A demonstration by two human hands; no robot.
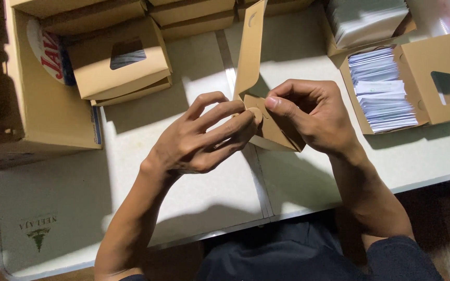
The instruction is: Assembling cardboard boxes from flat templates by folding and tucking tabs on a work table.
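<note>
Cardboard sleeve (pixel 266 122) between windowed boxes (pixel 118 65), paper-filled box (pixel 391 86).

Flat brown cardboard box blank (pixel 266 127), partly folded, is held above the white table, near its middle seam. One long panel is stood upright, tilted slightly right, with a curved slot cut near its top. The lower folded part is pinched at a small round tab. Its bottom corner is pointed toward the table edge.

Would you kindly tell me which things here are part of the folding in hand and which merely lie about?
In hand:
- flat kraft box blank
- left hand
- right hand

Lying about:
- finished window boxes
- open box of white sachets
- big carton
</note>
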